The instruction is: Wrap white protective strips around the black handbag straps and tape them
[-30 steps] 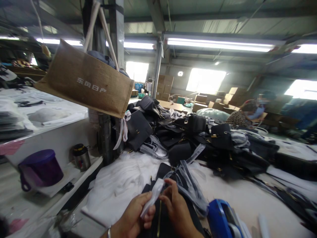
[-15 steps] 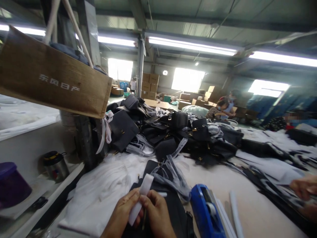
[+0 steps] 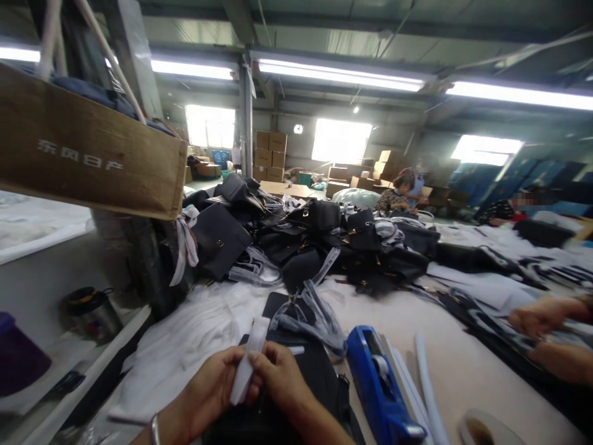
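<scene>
A white strip [image 3: 251,352], folded or wrapped lengthwise, stands slanted between my two hands. My left hand [image 3: 221,377] is closed on its left side, with a silver bangle on the wrist. Thumb and fingers of my right hand [image 3: 283,371] pinch the strip from the right. Both hands are over a black bag [image 3: 319,383] lying on the table, its strap [image 3: 324,318] wrapped in clear plastic. A small white piece [image 3: 296,350] lies on the bag behind my right hand. To the right of the bag stands a blue tape dispenser [image 3: 384,386].
White strips [image 3: 428,386] and a tape roll [image 3: 486,428] lie right of the dispenser. Black bags [image 3: 319,222] are heaped behind; white sheets [image 3: 194,340] lie left. A brown bag [image 3: 92,148] hangs upper left. A co-worker's hands [image 3: 551,324] are at the right edge.
The view has turned slightly right, so the scene shifts left and the tape roll shows. Both my hands stay on the white strip, now turned more upright. The co-worker's hands are more in view.
</scene>
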Tool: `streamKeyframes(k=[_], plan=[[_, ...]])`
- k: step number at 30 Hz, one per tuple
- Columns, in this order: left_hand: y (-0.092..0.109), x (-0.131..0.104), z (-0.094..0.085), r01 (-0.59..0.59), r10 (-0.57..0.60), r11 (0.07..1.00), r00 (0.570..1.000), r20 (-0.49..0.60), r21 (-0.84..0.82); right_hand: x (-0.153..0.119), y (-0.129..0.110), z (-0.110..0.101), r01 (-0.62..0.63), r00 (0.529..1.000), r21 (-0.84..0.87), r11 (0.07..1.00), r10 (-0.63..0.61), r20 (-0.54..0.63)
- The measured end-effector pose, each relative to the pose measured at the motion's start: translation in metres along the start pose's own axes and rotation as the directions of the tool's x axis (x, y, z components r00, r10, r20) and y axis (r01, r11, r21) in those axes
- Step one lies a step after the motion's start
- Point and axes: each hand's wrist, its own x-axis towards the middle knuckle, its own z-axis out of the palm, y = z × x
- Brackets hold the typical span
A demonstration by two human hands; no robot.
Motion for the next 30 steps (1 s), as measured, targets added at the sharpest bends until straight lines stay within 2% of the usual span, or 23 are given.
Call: streamKeyframes(k=[2,4,5,7,9,10,12,13,15,17,18,20,21,23,25,27,30], plan=[[0.003,0.0,0.001,0.043,-0.044,0.998,0.999,0.022,0.046,-0.002,-0.005,-0.012,-0.042,0.998,-0.062,0.997,0.045,0.051],[0.007,-0.002,0.002,0.063,-0.064,0.992,0.998,0.011,0.11,-0.009,-0.016,-0.033,-0.075,0.995,-0.161,0.984,0.083,0.049],[0.009,-0.004,0.002,0.058,-0.055,0.987,0.998,-0.025,0.15,-0.015,-0.021,-0.048,-0.08,0.996,-0.224,0.971,0.084,0.008],[0.011,-0.008,-0.001,0.029,0.013,0.965,0.987,-0.158,0.261,-0.031,-0.031,-0.084,-0.074,0.987,-0.401,0.913,0.009,-0.163],[0.006,-0.014,-0.007,-0.03,0.172,0.901,0.941,-0.291,0.433,-0.052,-0.033,-0.119,-0.143,0.943,-0.639,0.756,-0.093,-0.321],[0.0,-0.018,-0.01,-0.064,0.278,0.839,0.905,-0.323,0.541,-0.063,-0.03,-0.134,-0.21,0.921,-0.701,0.681,-0.103,-0.376],[-0.017,-0.025,-0.018,-0.123,0.494,0.642,0.822,-0.285,0.757,-0.084,-0.017,-0.154,-0.316,0.887,-0.708,0.631,-0.067,-0.456],[-0.028,-0.028,-0.022,-0.155,0.585,0.51,0.784,-0.209,0.846,-0.091,-0.009,-0.158,-0.337,0.879,-0.679,0.652,-0.041,-0.476],[-0.049,-0.032,-0.028,-0.226,0.677,0.181,0.734,0.045,0.957,-0.099,0.006,-0.156,-0.311,0.876,-0.573,0.758,-0.004,-0.482],[-0.065,-0.032,-0.033,-0.255,0.646,-0.151,0.706,0.29,0.955,-0.098,0.017,-0.149,-0.242,0.886,-0.423,0.873,0.021,-0.463],[-0.07,-0.031,-0.034,-0.247,0.614,-0.281,0.696,0.372,0.927,-0.096,0.019,-0.145,-0.214,0.885,-0.349,0.913,0.03,-0.464],[-0.073,-0.026,-0.036,-0.219,0.568,-0.437,0.685,0.457,0.872,-0.089,0.021,-0.14,-0.181,0.872,-0.253,0.95,0.036,-0.489],[-0.071,-0.022,-0.036,-0.22,0.555,-0.476,0.676,0.485,0.851,-0.084,0.022,-0.138,-0.175,0.862,-0.237,0.956,0.033,-0.506],[-0.064,-0.016,-0.032,-0.236,0.535,-0.488,0.68,0.501,0.84,-0.075,0.023,-0.139,-0.168,0.84,-0.225,0.96,0.02,-0.542],[-0.054,-0.011,-0.026,-0.23,0.519,-0.441,0.723,0.455,0.868,-0.067,0.026,-0.142,-0.165,0.827,-0.217,0.962,0.015,-0.562],[-0.046,-0.008,-0.021,-0.207,0.501,-0.377,0.774,0.386,0.903,-0.061,0.03,-0.146,-0.158,0.834,-0.221,0.962,0.01,-0.552],[-0.041,-0.008,-0.018,-0.227,0.475,-0.324,0.8,0.365,0.919,-0.06,0.029,-0.149,-0.151,0.863,-0.294,0.944,-0.019,-0.505]])
